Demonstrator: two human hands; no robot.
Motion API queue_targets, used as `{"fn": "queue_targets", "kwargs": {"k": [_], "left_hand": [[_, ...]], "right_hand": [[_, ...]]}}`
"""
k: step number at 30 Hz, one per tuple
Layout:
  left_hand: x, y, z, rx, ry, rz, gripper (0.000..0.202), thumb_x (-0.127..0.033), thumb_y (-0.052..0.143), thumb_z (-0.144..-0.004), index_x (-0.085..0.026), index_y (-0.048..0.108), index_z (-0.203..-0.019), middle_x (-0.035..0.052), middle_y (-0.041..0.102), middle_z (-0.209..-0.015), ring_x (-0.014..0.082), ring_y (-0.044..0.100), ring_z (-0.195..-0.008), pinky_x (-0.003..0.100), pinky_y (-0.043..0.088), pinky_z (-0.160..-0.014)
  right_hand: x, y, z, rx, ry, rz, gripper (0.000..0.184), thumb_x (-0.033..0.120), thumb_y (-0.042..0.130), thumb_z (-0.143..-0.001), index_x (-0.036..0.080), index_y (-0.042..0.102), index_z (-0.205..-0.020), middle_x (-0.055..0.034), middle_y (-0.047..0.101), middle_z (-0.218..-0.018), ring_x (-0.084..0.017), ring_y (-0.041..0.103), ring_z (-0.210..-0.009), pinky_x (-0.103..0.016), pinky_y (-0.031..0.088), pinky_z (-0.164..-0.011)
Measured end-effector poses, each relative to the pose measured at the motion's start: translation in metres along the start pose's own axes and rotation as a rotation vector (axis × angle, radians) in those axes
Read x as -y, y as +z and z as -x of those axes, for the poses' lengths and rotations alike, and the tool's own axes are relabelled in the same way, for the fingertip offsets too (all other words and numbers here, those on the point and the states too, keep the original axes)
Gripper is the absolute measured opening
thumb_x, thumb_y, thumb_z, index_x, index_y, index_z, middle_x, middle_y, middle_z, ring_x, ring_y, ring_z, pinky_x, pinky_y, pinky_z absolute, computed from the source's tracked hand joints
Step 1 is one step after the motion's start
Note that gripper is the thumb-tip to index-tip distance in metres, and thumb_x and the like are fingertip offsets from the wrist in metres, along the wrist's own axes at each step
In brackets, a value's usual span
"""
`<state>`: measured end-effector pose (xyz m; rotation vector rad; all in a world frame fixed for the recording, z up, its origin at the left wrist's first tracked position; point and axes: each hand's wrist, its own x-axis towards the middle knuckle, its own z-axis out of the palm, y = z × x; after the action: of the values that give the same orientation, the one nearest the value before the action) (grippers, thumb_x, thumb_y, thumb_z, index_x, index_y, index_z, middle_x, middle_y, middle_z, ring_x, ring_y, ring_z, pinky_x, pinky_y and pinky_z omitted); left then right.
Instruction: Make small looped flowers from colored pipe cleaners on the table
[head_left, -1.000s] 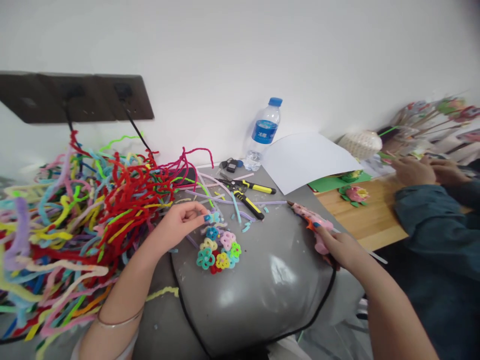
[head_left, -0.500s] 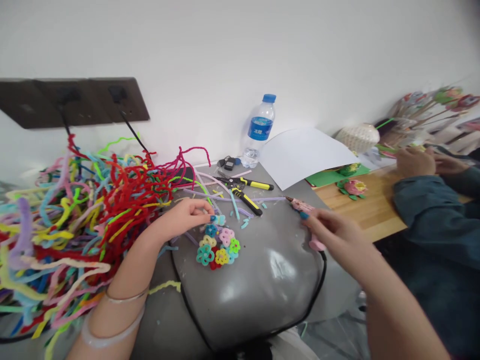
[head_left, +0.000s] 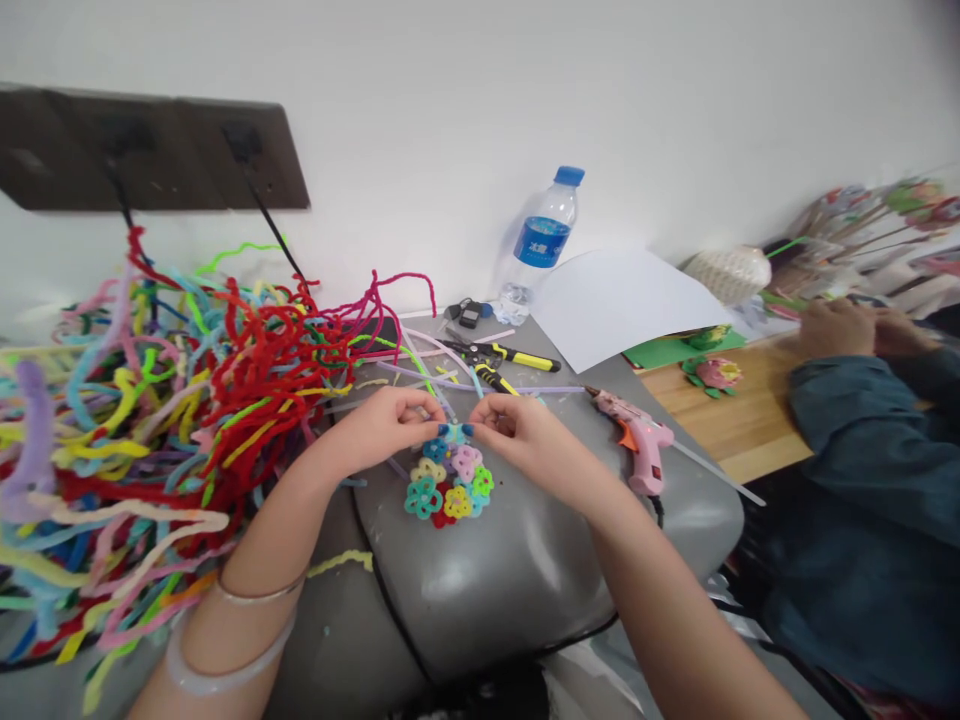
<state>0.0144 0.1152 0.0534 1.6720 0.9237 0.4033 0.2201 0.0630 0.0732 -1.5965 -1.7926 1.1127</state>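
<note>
A cluster of small pipe-cleaner flowers (head_left: 448, 482) in teal, yellow, pink, green and red lies on a grey cushion (head_left: 525, 570). At its far edge my left hand (head_left: 382, 428) and my right hand (head_left: 525, 440) meet, both pinching a small light-blue flower piece (head_left: 454, 432) between fingertips. A pink hot glue gun (head_left: 636, 436) lies on the cushion just right of my right hand, nobody holding it; its black cord runs down the cushion's edge.
A big tangle of coloured pipe cleaners (head_left: 150, 400) fills the left. Yellow-handled pliers (head_left: 502, 365), a water bottle (head_left: 541, 245), white paper (head_left: 622, 305) and a black wall socket strip (head_left: 150, 150) lie behind. A co-worker's hands (head_left: 855, 328) work at a wooden table (head_left: 720, 420) on the right.
My right hand put the glue gun down on the cushion and moved left to meet my left hand at the light-blue flower piece. The view shifted slightly.
</note>
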Motion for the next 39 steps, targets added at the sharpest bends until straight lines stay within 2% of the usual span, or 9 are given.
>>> {"fn": "queue_targets", "kwargs": {"k": [7, 16, 27, 39], "left_hand": [[-0.003, 0.003, 0.000, -0.003, -0.018, -0.009, 0.017, -0.032, 0.063, -0.080, -0.015, 0.064, -0.080, -0.0085, 0.037, -0.050, 0.0081, 0.029, -0.047, 0.021, 0.020, -0.048], [-0.001, 0.004, -0.001, -0.023, -0.025, -0.015, 0.019, -0.033, 0.063, -0.078, -0.014, 0.065, -0.081, -0.0066, 0.044, -0.054, 0.0089, 0.035, -0.050, 0.020, 0.025, -0.050], [-0.003, 0.009, -0.001, -0.094, -0.032, -0.071, 0.011, -0.026, 0.064, -0.074, -0.015, 0.065, -0.073, -0.0085, 0.033, -0.048, 0.0091, 0.029, -0.046, 0.023, 0.019, -0.047], [0.002, 0.015, -0.004, -0.117, 0.010, -0.223, 0.009, -0.023, 0.060, -0.073, -0.016, 0.066, -0.072, -0.0085, 0.033, -0.053, 0.0099, 0.029, -0.051, 0.025, 0.021, -0.050]], "right_hand": [[-0.002, 0.003, -0.004, -0.022, -0.011, 0.022, 0.006, 0.019, 0.055, -0.081, 0.018, 0.059, -0.077, 0.0026, 0.054, -0.068, -0.013, 0.047, -0.063, -0.025, 0.035, -0.059], [-0.004, 0.003, -0.004, 0.032, 0.017, 0.039, 0.010, 0.024, 0.055, -0.081, 0.018, 0.059, -0.075, 0.0035, 0.053, -0.065, -0.012, 0.044, -0.059, -0.025, 0.033, -0.056], [-0.007, 0.011, -0.006, 0.026, 0.076, 0.060, 0.010, 0.022, 0.051, -0.078, 0.018, 0.057, -0.071, 0.0037, 0.051, -0.063, -0.012, 0.044, -0.059, -0.025, 0.033, -0.056], [-0.008, 0.017, -0.009, 0.034, 0.097, 0.173, 0.013, 0.017, 0.051, -0.080, 0.019, 0.054, -0.068, 0.0035, 0.053, -0.061, -0.012, 0.046, -0.058, -0.024, 0.032, -0.055]]}}
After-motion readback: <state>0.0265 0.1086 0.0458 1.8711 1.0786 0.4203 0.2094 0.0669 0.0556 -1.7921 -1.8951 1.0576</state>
